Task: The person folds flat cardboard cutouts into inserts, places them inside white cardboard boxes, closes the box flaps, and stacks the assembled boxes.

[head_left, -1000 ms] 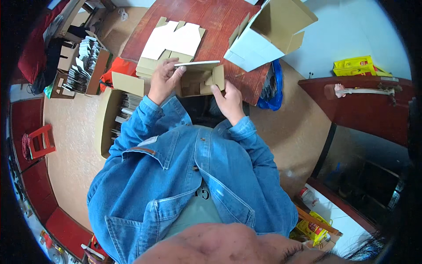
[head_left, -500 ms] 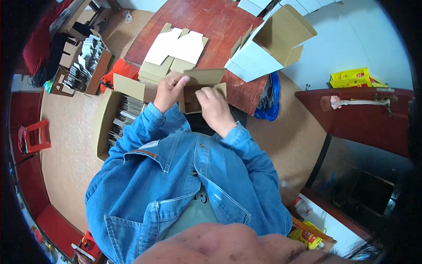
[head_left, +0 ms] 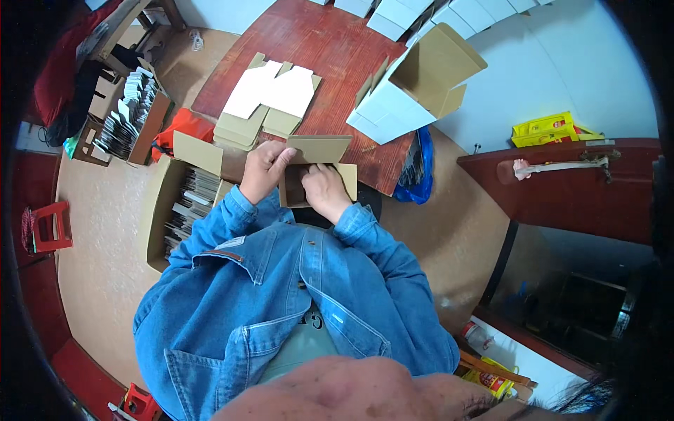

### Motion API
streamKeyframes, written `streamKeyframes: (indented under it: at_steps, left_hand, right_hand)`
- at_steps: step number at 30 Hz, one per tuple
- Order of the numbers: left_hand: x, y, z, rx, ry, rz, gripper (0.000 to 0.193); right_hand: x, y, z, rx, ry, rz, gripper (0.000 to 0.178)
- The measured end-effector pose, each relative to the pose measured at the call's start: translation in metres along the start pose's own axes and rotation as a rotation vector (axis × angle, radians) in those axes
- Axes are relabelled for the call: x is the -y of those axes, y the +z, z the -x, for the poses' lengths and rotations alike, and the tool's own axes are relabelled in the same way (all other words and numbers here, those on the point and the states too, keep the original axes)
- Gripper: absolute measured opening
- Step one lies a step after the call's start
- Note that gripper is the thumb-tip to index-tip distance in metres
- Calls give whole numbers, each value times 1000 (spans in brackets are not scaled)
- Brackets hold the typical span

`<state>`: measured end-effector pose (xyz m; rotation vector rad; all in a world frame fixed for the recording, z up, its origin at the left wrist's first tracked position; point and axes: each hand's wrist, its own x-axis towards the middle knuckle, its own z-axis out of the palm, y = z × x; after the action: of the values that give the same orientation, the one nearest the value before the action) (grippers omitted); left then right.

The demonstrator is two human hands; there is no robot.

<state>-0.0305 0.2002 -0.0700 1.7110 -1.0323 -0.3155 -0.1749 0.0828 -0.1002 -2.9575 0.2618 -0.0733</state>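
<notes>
A small cardboard box (head_left: pixel 319 149), brown on the inside, is held open in front of my chest, with its lid flap standing up at the far side. My left hand (head_left: pixel 265 170) grips its left edge, thumb stretched along the rim by the flap. Into the box reaches my right hand (head_left: pixel 325 191); its fingertips are hidden behind the walls. Just beyond, on the red wooden table (head_left: pixel 330 77), lie flat unfolded box blanks (head_left: pixel 270 95), white on some faces and brown on others.
A larger open white box (head_left: pixel 400 98) stands on the table's right part, with white boxes (head_left: pixel 393 17) in a row behind. At my left, a carton (head_left: pixel 160 210) holds many flat pieces. Beside the table hangs a blue bag (head_left: pixel 420 179). A red stool (head_left: pixel 50 228) is far left.
My right hand has gone deeper into the small box, its fingers now below the rim. The left hand keeps its hold, and the whole view has shifted slightly.
</notes>
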Motion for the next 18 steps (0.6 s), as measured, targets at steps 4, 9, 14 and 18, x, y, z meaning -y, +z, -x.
streamKeyframes:
  at_steps: [4, 9, 14, 18]
  left_hand:
    - [8, 6, 0, -38, 33, 48, 19]
    - [5, -1, 1, -8, -75, 48, 23]
    - [10, -21, -2, -81, -303, 79, 21]
    - [3, -37, -6, -63, -339, 235, 22]
  right_hand:
    - [-1, 4, 5, -74, 12, -62, 12]
    - [5, -15, 6, -173, 18, -115, 10]
    - [14, -56, 23, -126, -93, -225, 7]
    - [9, -58, 32, -169, -177, -156, 5]
